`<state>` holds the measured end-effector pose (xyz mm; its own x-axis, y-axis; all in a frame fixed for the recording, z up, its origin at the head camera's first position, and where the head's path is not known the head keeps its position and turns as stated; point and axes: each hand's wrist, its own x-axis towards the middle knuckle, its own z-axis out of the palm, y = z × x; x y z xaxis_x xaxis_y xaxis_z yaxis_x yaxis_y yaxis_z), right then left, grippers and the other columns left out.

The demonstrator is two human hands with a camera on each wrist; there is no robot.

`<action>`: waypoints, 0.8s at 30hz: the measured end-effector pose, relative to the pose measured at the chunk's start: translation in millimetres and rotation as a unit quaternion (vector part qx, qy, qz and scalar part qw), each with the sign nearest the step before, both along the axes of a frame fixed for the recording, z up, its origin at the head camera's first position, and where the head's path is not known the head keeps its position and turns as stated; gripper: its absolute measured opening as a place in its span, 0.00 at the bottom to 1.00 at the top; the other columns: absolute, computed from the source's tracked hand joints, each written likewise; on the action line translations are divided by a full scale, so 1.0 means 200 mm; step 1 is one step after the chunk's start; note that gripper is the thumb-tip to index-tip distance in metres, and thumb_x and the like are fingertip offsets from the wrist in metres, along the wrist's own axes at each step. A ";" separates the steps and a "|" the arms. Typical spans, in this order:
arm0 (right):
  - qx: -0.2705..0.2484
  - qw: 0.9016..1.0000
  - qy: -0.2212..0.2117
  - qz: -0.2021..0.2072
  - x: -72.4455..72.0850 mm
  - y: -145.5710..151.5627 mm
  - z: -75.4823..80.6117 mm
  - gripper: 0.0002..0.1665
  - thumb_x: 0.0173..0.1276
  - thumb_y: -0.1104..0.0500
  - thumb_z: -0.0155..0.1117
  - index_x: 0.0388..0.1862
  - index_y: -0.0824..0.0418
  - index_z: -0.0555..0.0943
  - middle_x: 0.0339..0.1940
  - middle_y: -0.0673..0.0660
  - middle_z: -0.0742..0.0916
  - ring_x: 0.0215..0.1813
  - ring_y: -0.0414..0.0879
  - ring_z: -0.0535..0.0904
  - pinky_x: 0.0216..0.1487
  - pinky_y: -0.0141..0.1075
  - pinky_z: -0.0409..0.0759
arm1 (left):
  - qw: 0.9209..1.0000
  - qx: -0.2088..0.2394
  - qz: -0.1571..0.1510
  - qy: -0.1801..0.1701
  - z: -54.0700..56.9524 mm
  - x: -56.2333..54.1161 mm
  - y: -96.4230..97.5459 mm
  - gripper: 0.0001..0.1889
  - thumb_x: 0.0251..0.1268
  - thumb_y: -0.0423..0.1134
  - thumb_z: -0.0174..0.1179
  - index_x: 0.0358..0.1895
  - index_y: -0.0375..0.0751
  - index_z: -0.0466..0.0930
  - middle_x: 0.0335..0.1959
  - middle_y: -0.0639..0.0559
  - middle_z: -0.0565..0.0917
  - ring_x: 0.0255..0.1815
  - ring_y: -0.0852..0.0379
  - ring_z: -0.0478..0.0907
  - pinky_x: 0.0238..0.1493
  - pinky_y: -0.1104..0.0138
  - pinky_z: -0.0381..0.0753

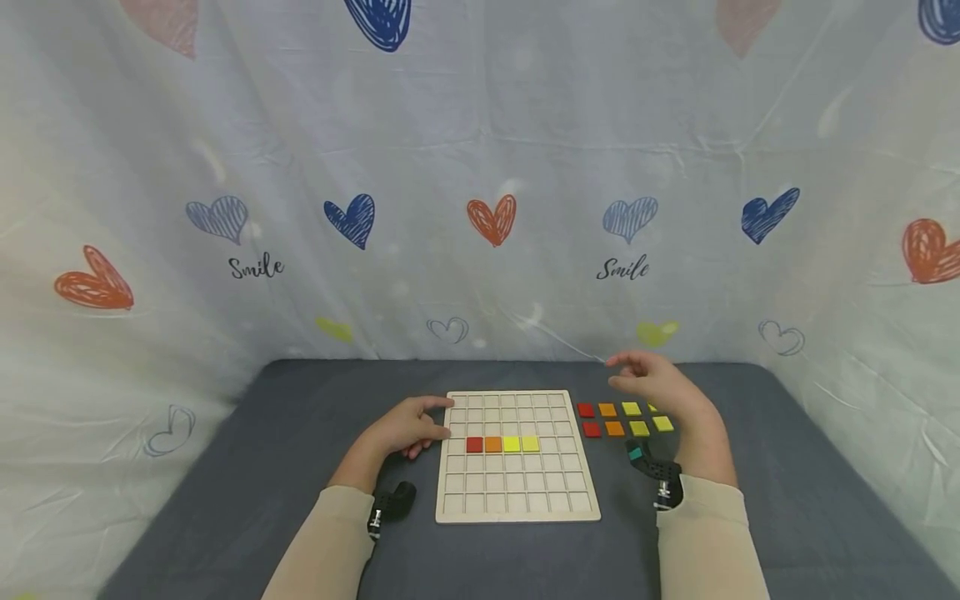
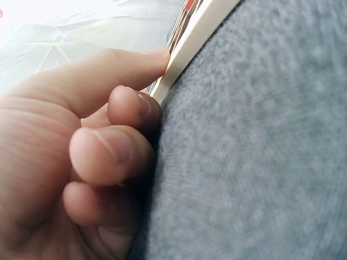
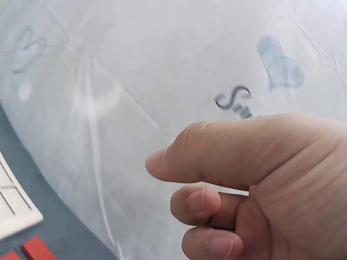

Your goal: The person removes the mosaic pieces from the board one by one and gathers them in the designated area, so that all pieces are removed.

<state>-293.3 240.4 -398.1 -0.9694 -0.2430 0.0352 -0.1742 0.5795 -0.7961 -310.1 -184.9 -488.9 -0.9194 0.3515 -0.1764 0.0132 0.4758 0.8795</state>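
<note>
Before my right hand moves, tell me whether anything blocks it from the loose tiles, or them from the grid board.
Nothing visible blocks the right hand from the loose tiles, or them from the wooden grid board; the left hand touches its left edge.

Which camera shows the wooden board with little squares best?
The head view: nearly the whole board shows, with four coloured tiles in a row on it. The left wrist view shows just its edge and a thin sliver; the right wrist view only one corner.
</note>
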 end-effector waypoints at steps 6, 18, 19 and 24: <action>-0.025 0.998 0.013 0.059 -0.01 -0.14 0.03 0.19 0.75 0.61 0.65 0.60 0.68 0.77 0.27 0.53 0.68 0.30 0.47 0.64 0.36 0.42 0.67 | 1.000 0.002 -0.007 0.006 0.00 0.00 -0.01 0.35 0.65 0.38 0.71 0.75 0.44 0.71 0.14 0.51 0.75 0.07 0.59 0.64 0.11 0.68 0.68; -0.009 0.991 0.008 0.131 -0.02 -0.41 -0.01 0.17 0.73 0.57 0.68 0.58 0.60 0.85 0.34 0.54 0.74 0.30 0.46 0.64 0.32 0.37 0.66 | 1.000 0.004 -0.017 0.015 -0.01 0.00 -0.01 0.34 0.66 0.38 0.71 0.75 0.43 0.71 0.13 0.51 0.74 0.07 0.59 0.64 0.12 0.68 0.67; -0.002 0.990 0.010 0.138 -0.02 -0.43 -0.02 0.17 0.73 0.57 0.69 0.58 0.59 0.85 0.33 0.53 0.74 0.30 0.46 0.64 0.32 0.38 0.66 | 1.000 0.005 -0.019 0.018 -0.01 0.00 -0.01 0.34 0.66 0.38 0.71 0.75 0.43 0.71 0.13 0.51 0.74 0.07 0.59 0.64 0.12 0.67 0.68; 0.020 0.986 0.020 0.163 -0.01 -0.54 -0.05 0.17 0.72 0.57 0.70 0.58 0.59 0.86 0.29 0.52 0.71 0.29 0.45 0.63 0.34 0.39 0.66 | 1.000 0.003 -0.020 0.018 -0.01 -0.01 -0.02 0.34 0.66 0.38 0.71 0.74 0.44 0.71 0.13 0.51 0.74 0.07 0.59 0.65 0.12 0.67 0.69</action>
<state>-294.8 132.5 -408.0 -0.8379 -0.5431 0.0551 -0.3864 0.5188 -0.7626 -311.2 -187.9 -491.2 -0.9101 0.3897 -0.1408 0.0641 0.4682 0.8813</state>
